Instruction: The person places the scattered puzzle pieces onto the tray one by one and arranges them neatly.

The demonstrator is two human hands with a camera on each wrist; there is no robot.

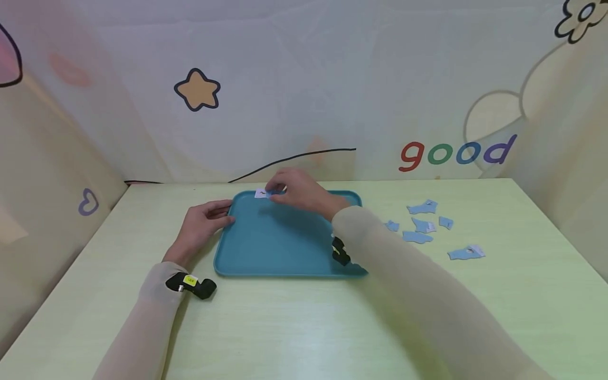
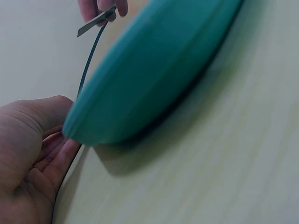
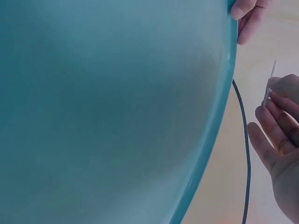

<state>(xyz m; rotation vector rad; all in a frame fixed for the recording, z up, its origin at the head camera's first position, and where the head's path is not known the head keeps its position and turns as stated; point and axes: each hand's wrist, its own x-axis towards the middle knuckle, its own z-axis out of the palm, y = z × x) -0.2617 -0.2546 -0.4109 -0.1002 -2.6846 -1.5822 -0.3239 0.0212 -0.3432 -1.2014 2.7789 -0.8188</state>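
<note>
Between its thumb and fingertips, my right hand (image 1: 301, 191) pinches a thin, flat piece of card (image 1: 261, 193), pale with a dark mark and some blue, over the far rim of the teal tray (image 1: 271, 248). The card piece (image 2: 96, 22) appears edge-on in the left wrist view, and again as a thin sliver (image 3: 270, 84) in the right wrist view. At the tray's left edge, my left hand (image 1: 201, 227) holds the rim, its thumb on the near side and the fingers curled by the far left corner. Part of the tray's right side is hidden behind my right sleeve.
Several irregular light-blue card pieces (image 1: 418, 238) lie scattered on the table right of the tray, with one piece (image 1: 466, 253) farther right. A printed cloth backdrop (image 1: 294, 79) rises behind the pale table (image 1: 285, 327).
</note>
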